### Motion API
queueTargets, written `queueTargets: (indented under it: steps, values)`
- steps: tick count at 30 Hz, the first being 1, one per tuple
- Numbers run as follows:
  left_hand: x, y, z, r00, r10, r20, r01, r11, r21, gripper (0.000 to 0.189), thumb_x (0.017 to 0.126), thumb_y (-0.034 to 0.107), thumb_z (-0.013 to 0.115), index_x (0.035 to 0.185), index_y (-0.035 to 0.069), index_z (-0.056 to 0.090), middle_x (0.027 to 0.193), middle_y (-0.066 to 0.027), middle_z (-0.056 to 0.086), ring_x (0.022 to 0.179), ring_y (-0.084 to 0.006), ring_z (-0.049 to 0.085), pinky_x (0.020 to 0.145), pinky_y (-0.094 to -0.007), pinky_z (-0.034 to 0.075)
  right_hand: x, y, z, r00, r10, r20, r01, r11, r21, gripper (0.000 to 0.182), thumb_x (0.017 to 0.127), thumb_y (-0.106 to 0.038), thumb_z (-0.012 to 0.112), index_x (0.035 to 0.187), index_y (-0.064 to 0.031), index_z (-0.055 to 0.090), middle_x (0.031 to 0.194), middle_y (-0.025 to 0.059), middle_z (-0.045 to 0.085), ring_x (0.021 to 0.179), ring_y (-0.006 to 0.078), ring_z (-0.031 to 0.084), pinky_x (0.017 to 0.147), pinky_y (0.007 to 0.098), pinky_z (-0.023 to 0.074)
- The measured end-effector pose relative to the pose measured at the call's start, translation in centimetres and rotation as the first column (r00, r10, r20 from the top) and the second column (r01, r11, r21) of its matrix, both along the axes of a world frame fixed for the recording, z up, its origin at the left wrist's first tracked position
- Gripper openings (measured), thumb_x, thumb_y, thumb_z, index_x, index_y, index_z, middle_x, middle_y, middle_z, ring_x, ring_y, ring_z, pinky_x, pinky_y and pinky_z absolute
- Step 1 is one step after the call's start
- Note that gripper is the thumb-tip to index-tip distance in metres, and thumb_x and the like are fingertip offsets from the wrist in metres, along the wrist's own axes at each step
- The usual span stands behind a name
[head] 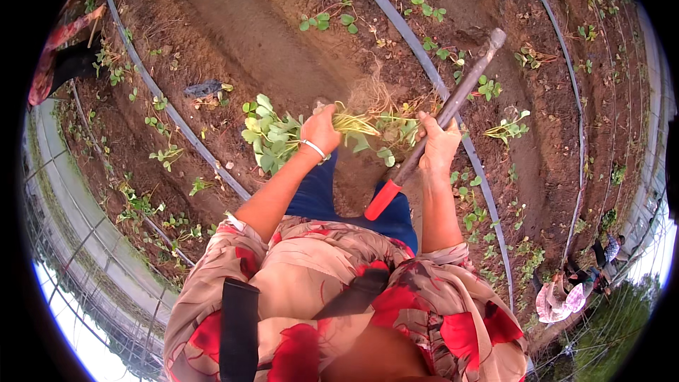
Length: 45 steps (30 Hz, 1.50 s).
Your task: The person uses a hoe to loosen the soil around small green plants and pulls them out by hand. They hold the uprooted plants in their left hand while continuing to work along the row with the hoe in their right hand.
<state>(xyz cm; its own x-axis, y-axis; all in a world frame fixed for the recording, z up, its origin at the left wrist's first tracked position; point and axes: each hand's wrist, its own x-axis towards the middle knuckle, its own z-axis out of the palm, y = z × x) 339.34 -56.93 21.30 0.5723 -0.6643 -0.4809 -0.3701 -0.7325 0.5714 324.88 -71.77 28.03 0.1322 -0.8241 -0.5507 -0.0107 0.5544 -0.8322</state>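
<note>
My left hand (320, 130) is closed around the pale stems of a bunch of leafy strawberry plants (273, 135), whose green leaves spread to the left of my wrist. Thin bare roots (371, 95) trail from the bunch toward the right. In my right hand (440, 138) is a tool with a long dark shaft (464, 87) and a red grip (383, 200), held at a slant across the palm. The shaft's pale worn end points up and right. The thumb and fingers of my right hand also touch some plant stems beside the shaft.
Low strawberry plants (321, 21) grow in soil beds with furrows between them. Grey drip hoses (395, 13) run along the beds. A crumpled dark plastic scrap (203, 88) lies at the left. One person (69, 58) is at the far left; other people (565, 297) are at the lower right.
</note>
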Motion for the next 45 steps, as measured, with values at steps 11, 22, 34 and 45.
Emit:
queueTargets:
  steps: [11,22,34,45]
  values:
    - [11.3,0.2,-4.4,0.214,0.445,-0.870,-0.707,0.685,0.177,0.015,0.078,0.007,0.060,0.091,0.001,0.060,0.067,-0.0076,0.059,0.050,-0.0153,0.056,0.043,-0.0247,0.045,2.4,-0.3,-4.1,0.966,0.099,-0.238,-0.101,0.995,0.002,0.016,0.074,0.001,0.061,0.077,-0.0056,0.048,0.060,-0.0002,0.053,0.046,0.0073,0.051,0.038,0.0192,0.0358]
    - [5.2,-2.8,-7.0,-0.060,0.482,-0.874,-0.720,0.585,0.372,0.023,0.081,0.010,0.057,0.102,0.001,0.056,0.100,-0.0150,0.059,0.061,-0.0148,0.059,0.053,-0.0264,0.051,3.8,-2.1,-6.0,0.983,0.171,-0.063,-0.154,0.966,0.206,0.015,0.070,0.002,0.063,0.080,-0.0019,0.052,0.065,0.0057,0.060,0.049,0.0110,0.055,0.042,0.0210,0.0390]
    - [0.4,-7.9,-8.5,-0.397,0.324,-0.859,-0.492,0.715,0.497,0.028,0.081,0.030,0.059,0.100,0.010,0.057,0.080,-0.0053,0.061,0.065,-0.0159,0.059,0.057,-0.0323,0.052,2.0,-1.7,-6.3,0.930,0.364,-0.059,-0.344,0.914,0.215,0.016,0.070,-0.001,0.064,0.078,-0.0050,0.050,0.065,0.0041,0.059,0.049,0.0084,0.054,0.041,0.0191,0.0379]
    - [4.4,-5.5,-14.9,-0.451,0.111,-0.886,-0.655,0.633,0.413,0.019,0.081,0.012,0.057,0.096,0.002,0.054,0.084,-0.0072,0.055,0.073,-0.0178,0.051,0.071,-0.0352,0.047,-1.6,-1.9,-6.3,0.906,0.366,-0.211,-0.328,0.924,0.197,0.013,0.072,0.001,0.059,0.079,-0.0043,0.050,0.061,-0.0021,0.052,0.054,0.0045,0.049,0.048,0.0195,0.0377]
